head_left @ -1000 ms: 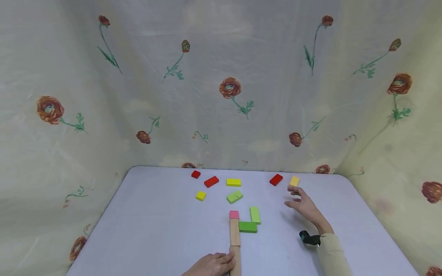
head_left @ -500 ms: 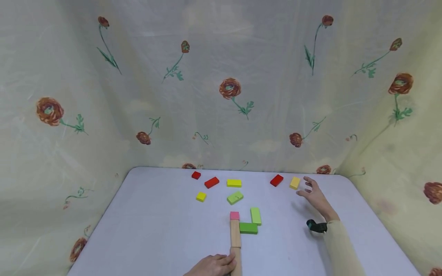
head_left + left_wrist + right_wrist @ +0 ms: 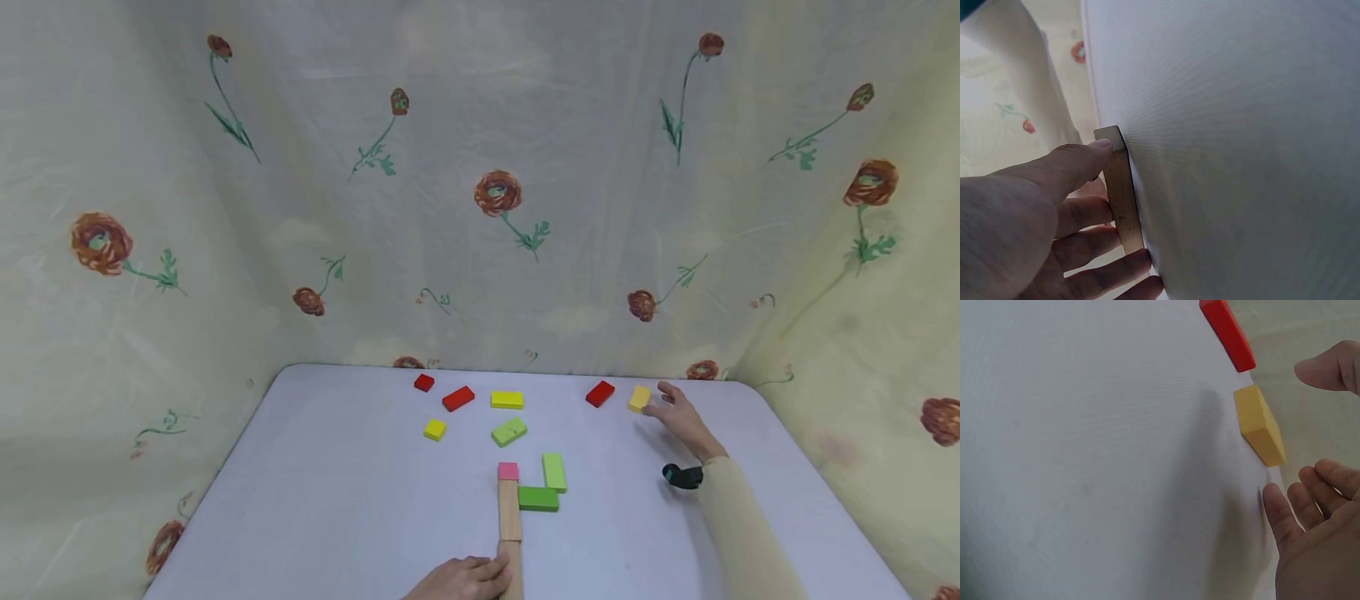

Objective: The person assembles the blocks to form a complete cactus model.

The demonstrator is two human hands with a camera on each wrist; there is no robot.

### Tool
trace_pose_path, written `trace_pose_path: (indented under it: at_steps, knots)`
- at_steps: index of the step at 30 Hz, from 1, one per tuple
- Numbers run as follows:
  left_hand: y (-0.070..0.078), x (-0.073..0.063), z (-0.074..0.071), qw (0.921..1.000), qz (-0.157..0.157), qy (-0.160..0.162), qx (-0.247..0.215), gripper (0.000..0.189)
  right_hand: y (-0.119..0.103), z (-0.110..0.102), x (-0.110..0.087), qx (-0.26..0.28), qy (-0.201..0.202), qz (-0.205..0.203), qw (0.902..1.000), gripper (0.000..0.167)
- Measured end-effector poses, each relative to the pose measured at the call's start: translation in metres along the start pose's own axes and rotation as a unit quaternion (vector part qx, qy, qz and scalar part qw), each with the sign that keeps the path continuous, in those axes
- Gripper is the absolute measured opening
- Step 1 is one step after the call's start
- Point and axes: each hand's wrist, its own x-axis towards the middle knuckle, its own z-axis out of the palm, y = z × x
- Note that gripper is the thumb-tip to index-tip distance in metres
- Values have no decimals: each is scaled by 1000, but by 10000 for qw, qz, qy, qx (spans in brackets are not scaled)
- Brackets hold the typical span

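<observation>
My left hand (image 3: 459, 580) holds the near wooden block (image 3: 513, 575) of a straight line at the table's front middle. In the left wrist view, the thumb rests at one end of that block (image 3: 1123, 203) and the fingers lie along its side. At the back right, my right hand (image 3: 681, 422) hovers beside a pale yellow-orange block (image 3: 639, 398). The right wrist view has that block (image 3: 1260, 425) between the spread thumb and the other fingers, with gaps to both. A second wooden block (image 3: 509, 510) and a pink block (image 3: 508, 472) continue the line.
A dark green block (image 3: 537, 498) lies against the line's right side, a light green one (image 3: 553, 472) just behind it. Farther back lie a red block (image 3: 600, 394), a yellow block (image 3: 507, 400), another light green block (image 3: 509, 432) and several more. Flowered cloth (image 3: 450, 208) surrounds the table.
My right hand moved right, off the front of the yellow-orange block, then slightly back left toward it. The left hand stays on the wooden block.
</observation>
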Motion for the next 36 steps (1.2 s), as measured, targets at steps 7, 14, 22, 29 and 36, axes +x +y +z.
trace_pose_path:
  at_steps: [7, 14, 22, 29, 36]
  knots:
    - [1, 0, 0, 10000, 8, 19, 17, 54, 6, 6, 8, -121, 94, -29, 9999, 88]
    - [0, 0, 0, 10000, -42, -5, -51, 55, 11, 11, 18, -293, 168, 124, 9994, 84]
    - [-2, 1, 4, 9999, 0, 52, -87, 54, 12, 12, 22, -481, 184, 330, 9981, 83]
    - [-2, 1, 4, 9999, 55, 100, 25, 53, 13, 14, 24, -656, 265, 77, 9975, 76]
    - [-3, 1, 3, 9998, 139, 110, 37, 53, 15, 17, 23, -639, 397, -7, 9972, 71]
